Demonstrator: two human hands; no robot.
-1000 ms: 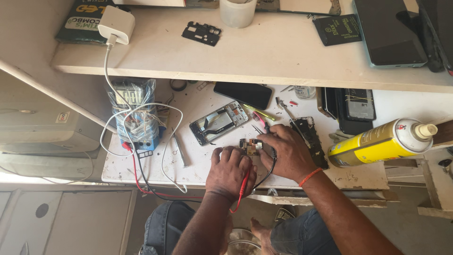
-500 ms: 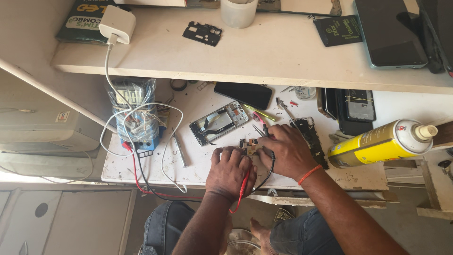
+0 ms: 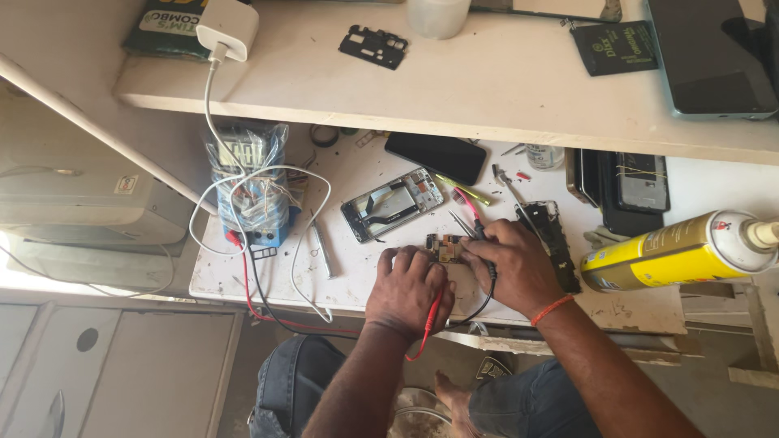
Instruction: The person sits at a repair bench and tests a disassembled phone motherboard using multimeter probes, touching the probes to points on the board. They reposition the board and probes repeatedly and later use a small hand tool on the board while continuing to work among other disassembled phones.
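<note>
A small brown circuit board (image 3: 445, 246) lies on the white worktop (image 3: 341, 268) between my hands. My left hand (image 3: 407, 290) is closed around a red meter probe (image 3: 428, 324), its fingers touching the board's near edge. My right hand (image 3: 516, 266) grips a black meter probe (image 3: 489, 272) and presses its tip at the board's right side. Red and black leads (image 3: 268, 312) run left to a blue multimeter (image 3: 251, 182) wrapped in clear plastic. An opened phone frame (image 3: 391, 203) lies just beyond the board.
A yellow spray can (image 3: 677, 251) lies at the right. A dark phone (image 3: 435, 156), a narrow phone part (image 3: 553, 239), tweezers (image 3: 461, 221) and a screwdriver (image 3: 323, 251) lie around. A white charger (image 3: 227, 28), a black plastic cover (image 3: 373, 45) and a tablet (image 3: 714, 57) rest on the upper shelf (image 3: 487, 89).
Both hands stay on the board with the probes; they shift only slightly. Nothing else has moved.
</note>
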